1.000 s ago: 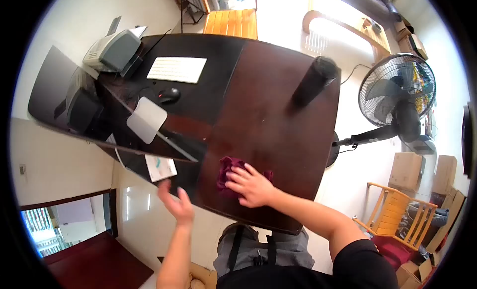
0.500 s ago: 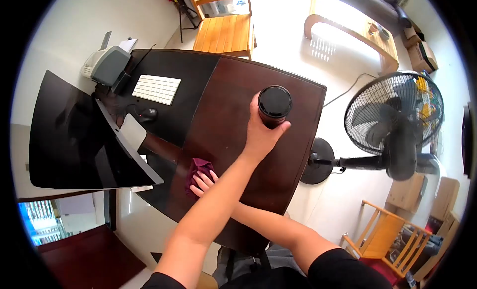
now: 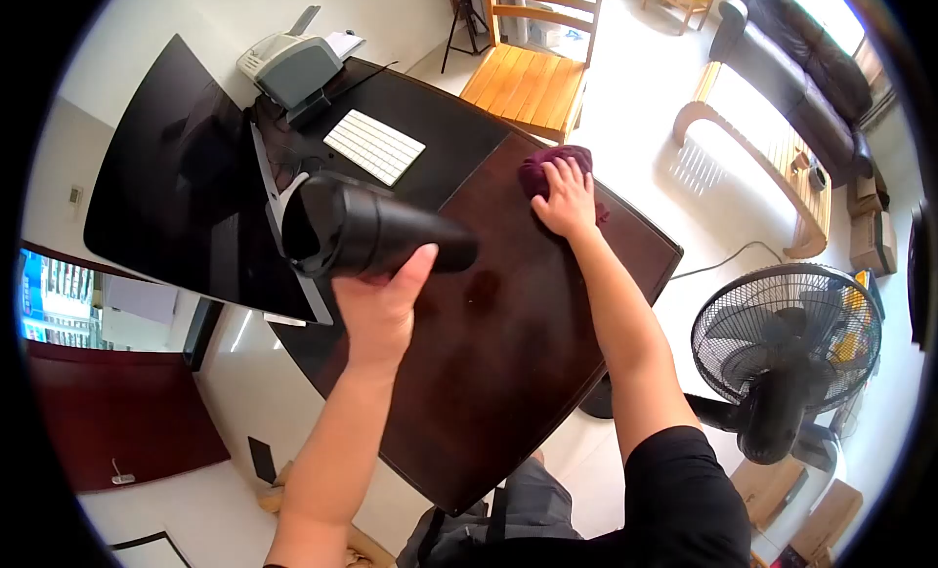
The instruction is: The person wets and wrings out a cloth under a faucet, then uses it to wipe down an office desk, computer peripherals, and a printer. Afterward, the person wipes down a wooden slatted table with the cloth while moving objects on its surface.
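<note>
– How is the cup (image 3: 415,228) held?
– It is gripped by the left hand (image 3: 376,314), thumb along its side, other fingers mostly hidden. It is raised above the desk (image 3: 528,343), tipped sideways; its broad end is pointed left, toward the monitor (image 3: 186,187).
– And the cloth (image 3: 534,174)?
– Bunched near the far edge, beneath the right hand's (image 3: 567,199) extended, slightly parted fingers.
</note>
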`<state>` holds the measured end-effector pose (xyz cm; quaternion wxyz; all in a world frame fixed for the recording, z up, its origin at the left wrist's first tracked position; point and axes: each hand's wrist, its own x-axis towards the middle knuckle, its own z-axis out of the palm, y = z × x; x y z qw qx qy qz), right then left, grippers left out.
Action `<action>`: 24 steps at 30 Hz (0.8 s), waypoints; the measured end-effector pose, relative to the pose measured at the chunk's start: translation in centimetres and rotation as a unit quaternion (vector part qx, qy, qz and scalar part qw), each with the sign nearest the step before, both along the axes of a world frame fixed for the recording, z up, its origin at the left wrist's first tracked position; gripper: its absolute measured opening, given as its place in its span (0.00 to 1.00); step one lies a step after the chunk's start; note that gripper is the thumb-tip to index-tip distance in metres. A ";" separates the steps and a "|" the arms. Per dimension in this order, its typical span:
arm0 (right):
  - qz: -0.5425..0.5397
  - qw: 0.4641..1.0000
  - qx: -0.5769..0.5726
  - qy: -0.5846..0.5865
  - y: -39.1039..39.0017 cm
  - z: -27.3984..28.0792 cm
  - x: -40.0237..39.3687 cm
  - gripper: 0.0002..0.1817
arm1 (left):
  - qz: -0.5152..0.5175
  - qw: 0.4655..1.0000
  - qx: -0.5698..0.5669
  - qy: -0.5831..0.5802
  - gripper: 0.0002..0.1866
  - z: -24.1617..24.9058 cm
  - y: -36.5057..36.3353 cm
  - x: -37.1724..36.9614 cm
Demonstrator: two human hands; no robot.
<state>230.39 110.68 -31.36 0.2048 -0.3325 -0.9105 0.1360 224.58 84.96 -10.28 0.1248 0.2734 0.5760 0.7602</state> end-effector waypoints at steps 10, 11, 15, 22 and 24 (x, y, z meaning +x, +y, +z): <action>0.320 0.938 -0.130 0.014 -37.2 3.3 6.7 0.27 | 0.035 0.989 -0.142 -0.018 0.19 -5.5 -10.5 0.1; 0.358 0.923 -0.132 0.045 -39.2 2.9 8.4 0.29 | 0.036 0.989 -0.143 -0.018 0.19 -5.6 -10.9 0.2; 0.223 0.970 -0.057 -0.078 -23.5 7.1 9.9 0.20 | 0.050 0.988 -0.142 -0.025 0.25 -5.5 -13.3 1.1; -0.079 0.996 0.021 -0.038 -2.3 -0.6 9.8 0.31 | 0.032 0.972 -0.234 -0.015 0.36 -4.1 -19.7 3.8; -0.041 0.998 0.051 -0.009 -9.1 0.3 7.9 0.29 | 0.051 0.976 -0.212 -0.011 0.36 -3.5 -20.5 4.6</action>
